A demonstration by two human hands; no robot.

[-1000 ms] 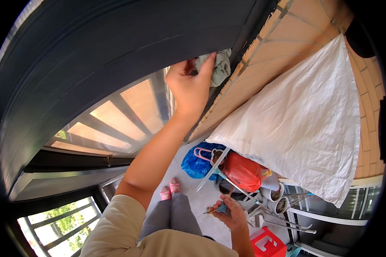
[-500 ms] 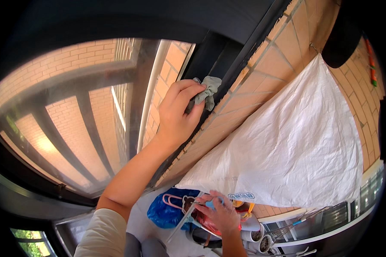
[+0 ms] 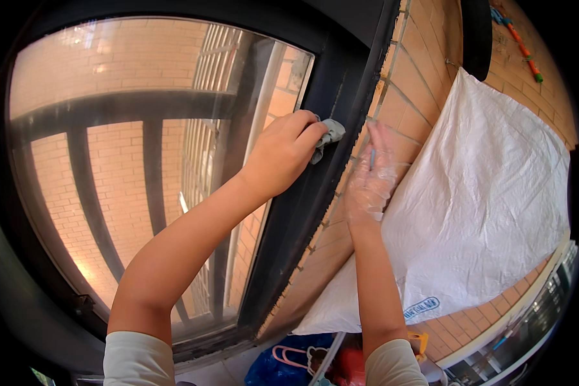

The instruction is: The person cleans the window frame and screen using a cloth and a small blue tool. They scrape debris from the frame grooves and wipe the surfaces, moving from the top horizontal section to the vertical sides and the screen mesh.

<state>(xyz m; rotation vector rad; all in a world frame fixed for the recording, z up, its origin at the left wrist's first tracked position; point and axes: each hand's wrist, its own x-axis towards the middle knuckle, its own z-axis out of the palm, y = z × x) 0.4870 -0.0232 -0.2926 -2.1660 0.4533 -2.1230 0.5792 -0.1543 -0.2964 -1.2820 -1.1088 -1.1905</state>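
The left hand [image 3: 286, 154] is pinching a grey-green cloth [image 3: 330, 133] between thumb and fingers. The cloth is resting against the dark frame [image 3: 328, 83], just right of the glass [image 3: 116, 58]. The left forearm [image 3: 193, 225] is crossing before the glass, and bars and bricks are showing through it. The right hand [image 3: 367, 183], wearing a clear glove [image 3: 374, 193], is hovering by the tiled wall [image 3: 412, 96], its fingers pointing up and blurring. It is holding 1 small blue thing [image 3: 372, 158]; blur is hiding the exact grip, and whether it is touching the wall is not showing. A white sheet [image 3: 482, 193] is hanging behind the right forearm [image 3: 377, 283]. 2 bags, 1 blue [image 3: 260, 372] and 1 red [image 3: 350, 367], are lying below.
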